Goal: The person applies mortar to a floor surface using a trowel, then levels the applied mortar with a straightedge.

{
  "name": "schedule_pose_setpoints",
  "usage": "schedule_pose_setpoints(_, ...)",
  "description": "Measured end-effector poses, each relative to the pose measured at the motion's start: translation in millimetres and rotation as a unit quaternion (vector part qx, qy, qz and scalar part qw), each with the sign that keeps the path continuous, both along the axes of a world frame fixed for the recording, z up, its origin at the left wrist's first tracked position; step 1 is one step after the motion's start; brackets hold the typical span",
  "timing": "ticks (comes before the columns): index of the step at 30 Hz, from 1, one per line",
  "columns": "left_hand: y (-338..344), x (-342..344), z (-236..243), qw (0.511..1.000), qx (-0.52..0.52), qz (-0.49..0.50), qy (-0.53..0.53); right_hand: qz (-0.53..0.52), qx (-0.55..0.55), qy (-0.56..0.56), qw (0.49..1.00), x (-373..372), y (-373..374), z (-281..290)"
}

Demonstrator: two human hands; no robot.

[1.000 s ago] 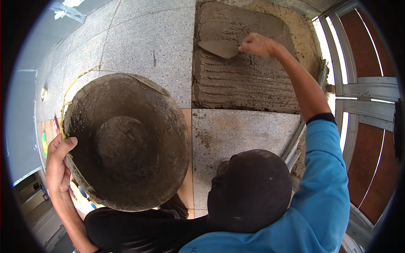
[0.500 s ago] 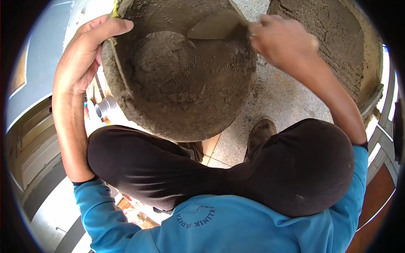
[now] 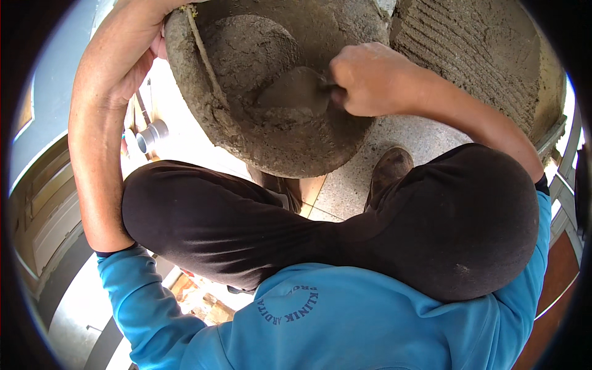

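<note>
One bucket [image 3: 290, 161], one trowel [image 3: 293, 92] — left hand [image 3: 134, 49] at ten o'clock, fingers clasped on the bucket's rim; right hand [image 3: 367, 80] at three, fingers curled round the trowel.

Counted: one left hand [image 3: 132, 46] and one right hand [image 3: 370, 80] (two in total). Also tallied: one bucket [image 3: 293, 161], one trowel [image 3: 293, 92], one ridged mortar bed [image 3: 472, 58].
</note>
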State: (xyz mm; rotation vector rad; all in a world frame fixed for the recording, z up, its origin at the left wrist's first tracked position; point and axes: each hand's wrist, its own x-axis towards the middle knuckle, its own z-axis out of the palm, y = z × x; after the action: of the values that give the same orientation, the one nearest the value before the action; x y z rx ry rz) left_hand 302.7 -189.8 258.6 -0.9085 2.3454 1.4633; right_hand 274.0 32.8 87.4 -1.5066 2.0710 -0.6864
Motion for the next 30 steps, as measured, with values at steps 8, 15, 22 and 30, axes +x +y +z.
schedule_pose_setpoints(8,-26.6,2.1,-14.1,0.978,-0.167,-0.126,0.013,-0.045,0.106,-0.432,0.895,-25.0,40.2,-11.5)
schedule_pose_setpoints(15,-30.5,11.7,1.3,1.0,-0.002,-0.025,0.011,-0.287,-0.034,-0.369,0.883,-60.4,149.4,27.5)
schedule_pose_setpoints(22,-30.6,13.6,-1.5,0.999,0.01,0.001,0.039,-0.54,-0.001,-0.014,0.841,-178.3,241.1,14.7)
schedule_pose_setpoints(30,-24.2,10.1,-1.7,1.0,0.0,0.008,0.01,-0.483,0.122,0.43,0.753,-278.8,201.2,-69.4)
